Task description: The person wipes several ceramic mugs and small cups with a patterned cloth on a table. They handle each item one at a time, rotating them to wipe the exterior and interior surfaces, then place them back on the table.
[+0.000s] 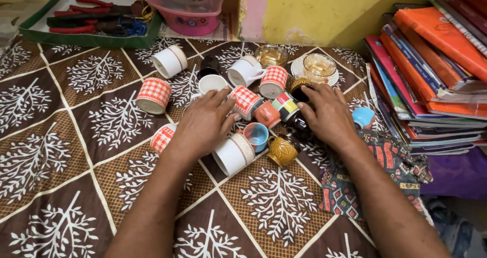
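Observation:
Many small cups lie tipped over on a brown cloth [76, 136] printed with white trees. My left hand [203, 123] rests flat among them, fingers spread, its fingertips touching a red-checked cup [245, 101] and a white cup [212, 82]. A white cup with a tan rim [233, 154] lies just right of the wrist, a blue-lined cup [257, 135] beside it. My right hand [328, 113] lies palm down over a dark cup [299, 125], fingertips near a multicoloured cup [285, 107] and a gold-patterned dark cup [299, 83]. A mustard cup [282, 151] sits below.
A stack of books [431, 65] fills the right side. A green tray of red-handled tools [86, 17] and a pink tub [190, 12] stand at the back. Two glass cups [319, 66] sit behind the pile, one on a saucer. A patterned cloth [385, 161] lies under my right forearm.

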